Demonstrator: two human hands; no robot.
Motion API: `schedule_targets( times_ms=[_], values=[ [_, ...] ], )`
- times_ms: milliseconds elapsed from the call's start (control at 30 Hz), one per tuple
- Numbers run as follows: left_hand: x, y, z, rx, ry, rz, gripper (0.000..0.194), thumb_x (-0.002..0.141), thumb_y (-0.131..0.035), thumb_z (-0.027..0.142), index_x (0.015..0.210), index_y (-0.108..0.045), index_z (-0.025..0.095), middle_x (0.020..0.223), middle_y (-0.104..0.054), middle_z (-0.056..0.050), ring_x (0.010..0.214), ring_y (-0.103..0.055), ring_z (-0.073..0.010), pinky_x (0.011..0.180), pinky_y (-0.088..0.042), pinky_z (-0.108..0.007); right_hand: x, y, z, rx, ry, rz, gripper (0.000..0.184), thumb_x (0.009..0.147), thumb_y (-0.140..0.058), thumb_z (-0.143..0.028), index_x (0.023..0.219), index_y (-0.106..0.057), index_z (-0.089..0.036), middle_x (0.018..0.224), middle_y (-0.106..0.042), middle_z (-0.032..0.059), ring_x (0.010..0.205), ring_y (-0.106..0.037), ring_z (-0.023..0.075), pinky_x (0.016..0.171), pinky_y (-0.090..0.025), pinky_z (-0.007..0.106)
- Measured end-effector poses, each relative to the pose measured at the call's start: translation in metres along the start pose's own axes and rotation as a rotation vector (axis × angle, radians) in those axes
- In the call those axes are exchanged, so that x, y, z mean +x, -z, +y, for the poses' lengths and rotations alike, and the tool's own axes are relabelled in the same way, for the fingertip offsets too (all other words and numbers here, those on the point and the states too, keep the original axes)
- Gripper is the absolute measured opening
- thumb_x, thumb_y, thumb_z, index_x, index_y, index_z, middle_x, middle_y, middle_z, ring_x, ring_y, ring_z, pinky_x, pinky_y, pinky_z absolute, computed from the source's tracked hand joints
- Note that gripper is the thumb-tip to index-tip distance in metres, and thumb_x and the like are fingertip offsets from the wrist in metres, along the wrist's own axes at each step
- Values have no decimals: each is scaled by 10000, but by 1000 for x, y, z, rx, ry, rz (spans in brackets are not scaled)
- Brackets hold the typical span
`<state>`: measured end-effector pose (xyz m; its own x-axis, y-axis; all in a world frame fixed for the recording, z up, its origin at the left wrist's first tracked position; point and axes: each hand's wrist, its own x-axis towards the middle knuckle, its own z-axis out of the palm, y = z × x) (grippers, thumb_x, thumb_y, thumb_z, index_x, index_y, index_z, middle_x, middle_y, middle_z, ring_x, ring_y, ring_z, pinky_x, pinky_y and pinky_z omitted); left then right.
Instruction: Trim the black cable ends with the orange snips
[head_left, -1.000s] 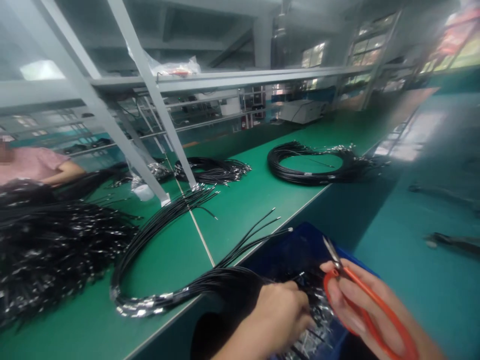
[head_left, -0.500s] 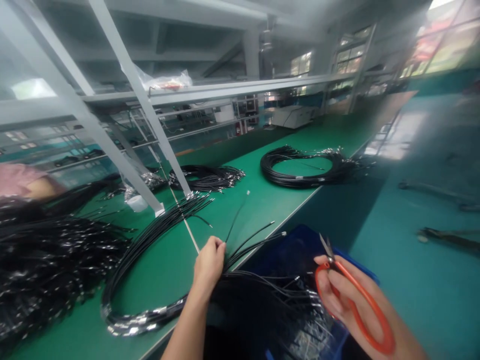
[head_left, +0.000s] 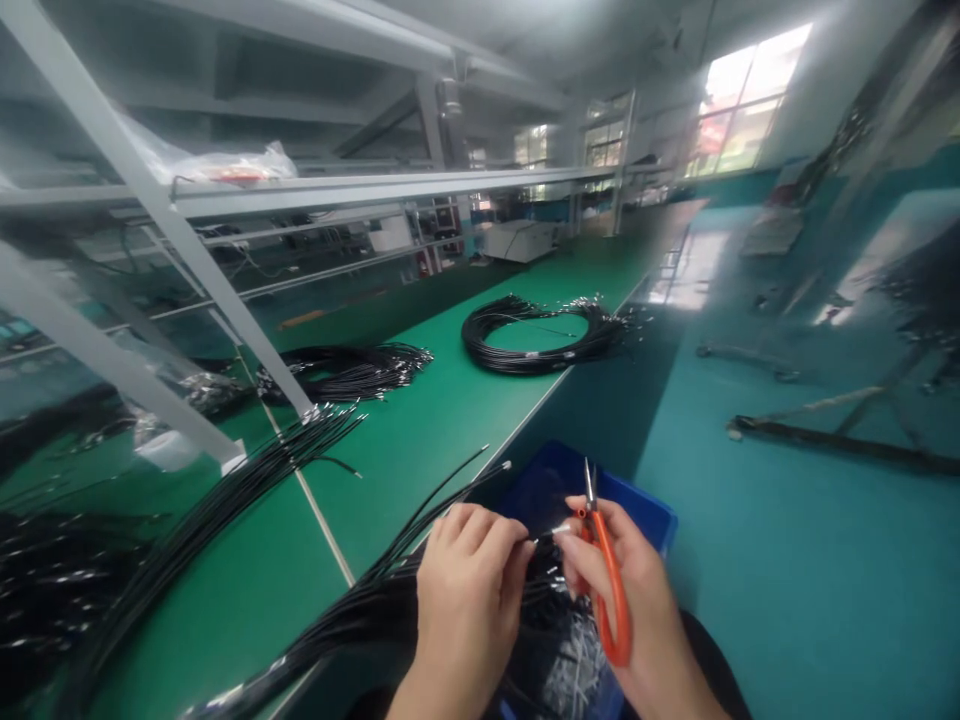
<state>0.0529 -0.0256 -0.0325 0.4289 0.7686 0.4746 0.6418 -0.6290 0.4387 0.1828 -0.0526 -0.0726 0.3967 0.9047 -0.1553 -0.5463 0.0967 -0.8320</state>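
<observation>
My left hand (head_left: pixel 469 575) pinches a thin black cable (head_left: pixel 546 537) near its end, just over the table's front edge. My right hand (head_left: pixel 637 575) holds orange-handled scissors (head_left: pixel 616 610), blades pointing up and slightly apart. Its thumb and forefinger meet at the pale tip of the same cable. Behind and under my left hand runs a thick bundle of black cables (head_left: pixel 337 615), some ends sticking out over the table edge. Below both hands is a blue bin (head_left: pixel 656 515) with pale, clear-looking scraps (head_left: pixel 574 665) inside.
On the green table (head_left: pixel 450 420) lie a coiled cable bundle (head_left: pixel 525 362), another black bundle (head_left: pixel 352 370) and a dark pile of cables (head_left: pixel 60 590) at left. White rack posts (head_left: pixel 202 265) rise from the table. A wheeled stand's leg (head_left: pixel 825 440) rests on the floor at right.
My hands have come together over the bin, the right moving left with the scissors. The left has swung right with the cable end. The view has turned right.
</observation>
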Motion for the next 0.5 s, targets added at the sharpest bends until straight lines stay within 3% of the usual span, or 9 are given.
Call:
schedule_targets(
  times_ms=[100,233,500],
  values=[
    [-9,1,1,-206,129,-57,133,834,-531,175,860,-654,219,688,-602,-14,645,-561,-172,593,-426,-259,-7,-4,-2,51,41,5,388,653,-766,-248,976,-552,-226,772,-660,-13,594,-572,123,563,-453,244],
    [-14,-1,-1,-469,300,-117,129,821,-556,191,858,-676,223,718,-635,-7,627,-578,-152,567,-424,-222,-14,-10,-4,128,11,-23,343,671,-741,-198,962,-560,-229,765,-674,-9,613,-584,124,590,-456,241],
    [-17,-6,1,-538,363,-116,125,775,-591,169,794,-704,220,696,-662,-12,606,-575,-156,566,-415,-218,-14,-12,0,102,-4,-40,317,703,-718,-175,962,-542,-224,713,-629,-37,588,-569,107,571,-452,222]
  ],
)
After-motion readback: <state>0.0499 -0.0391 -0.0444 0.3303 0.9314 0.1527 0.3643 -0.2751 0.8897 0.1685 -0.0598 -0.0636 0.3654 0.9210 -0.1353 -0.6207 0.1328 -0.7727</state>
